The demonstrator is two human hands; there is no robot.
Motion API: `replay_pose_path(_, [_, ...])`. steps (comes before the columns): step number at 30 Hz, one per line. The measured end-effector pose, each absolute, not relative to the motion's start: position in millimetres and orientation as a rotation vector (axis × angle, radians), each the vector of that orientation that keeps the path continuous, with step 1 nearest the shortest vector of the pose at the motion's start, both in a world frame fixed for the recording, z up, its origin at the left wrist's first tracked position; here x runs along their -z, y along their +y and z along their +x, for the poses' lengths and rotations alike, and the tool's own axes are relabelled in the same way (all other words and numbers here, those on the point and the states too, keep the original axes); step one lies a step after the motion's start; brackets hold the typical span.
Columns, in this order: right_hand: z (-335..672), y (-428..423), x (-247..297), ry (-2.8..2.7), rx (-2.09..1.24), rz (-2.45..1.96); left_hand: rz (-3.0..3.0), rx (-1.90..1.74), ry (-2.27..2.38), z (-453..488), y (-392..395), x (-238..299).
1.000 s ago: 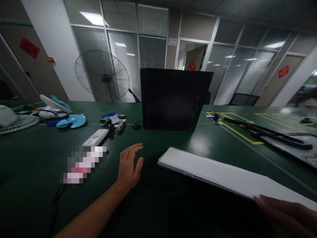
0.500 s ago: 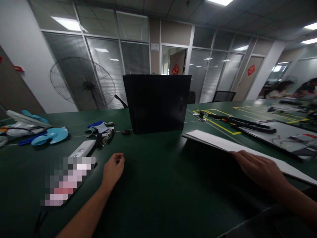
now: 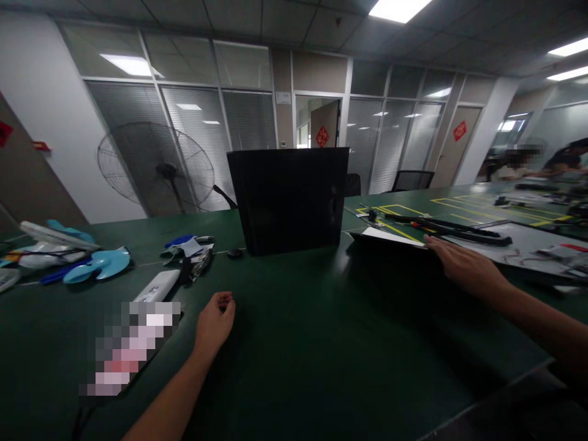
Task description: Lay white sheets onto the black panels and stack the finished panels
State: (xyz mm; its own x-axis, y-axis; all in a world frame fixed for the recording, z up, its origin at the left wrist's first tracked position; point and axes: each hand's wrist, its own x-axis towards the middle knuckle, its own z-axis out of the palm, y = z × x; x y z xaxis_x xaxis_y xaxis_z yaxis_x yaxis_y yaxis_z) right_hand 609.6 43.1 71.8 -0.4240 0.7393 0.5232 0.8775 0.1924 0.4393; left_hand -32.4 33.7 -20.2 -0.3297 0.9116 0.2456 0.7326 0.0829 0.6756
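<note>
My left hand rests on the dark green table with its fingers curled into a loose fist, and nothing shows in it. It lies just right of a white remote-like device. My right hand reaches out to the right with fingers stretched flat. It lies on the near end of a thin white flat panel, which sits low on the table beside an upright black box.
Blue plastic fan blades and small parts lie at the left. A standing fan is behind the table. Long black tools lie on yellow floor-tape markings at the right. Other people sit far right.
My left hand went from open and flat to a curled fist. My right hand moved the white panel away across the table to beside the black box. The camera view lifted and turned right.
</note>
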Motion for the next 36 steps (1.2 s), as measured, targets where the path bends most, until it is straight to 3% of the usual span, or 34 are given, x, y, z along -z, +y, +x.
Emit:
replay_pose_path(7, [583.2, 28.1, -130.7, -2.258, 1.097, -1.689, 1.700, -1.053, 2.120, -34.2, 35.6, 25.8])
replay_pose_path(16, [557.8, 37.7, -162.5, -2.243, 0.867, -2.056, 1.734, -1.055, 2.113, -33.3, 34.3, 26.4])
replay_pose_path(28, [585.0, 107.6, -212.5, -2.122, 0.739, -2.210, 1.784, -1.051, 2.108, -36.2, 34.5, 29.2])
replay_pose_path(36, [577.8, 94.5, -268.4, -2.036, 0.862, -2.129, 1.791, -1.061, 2.078, -38.5, 36.4, 31.4])
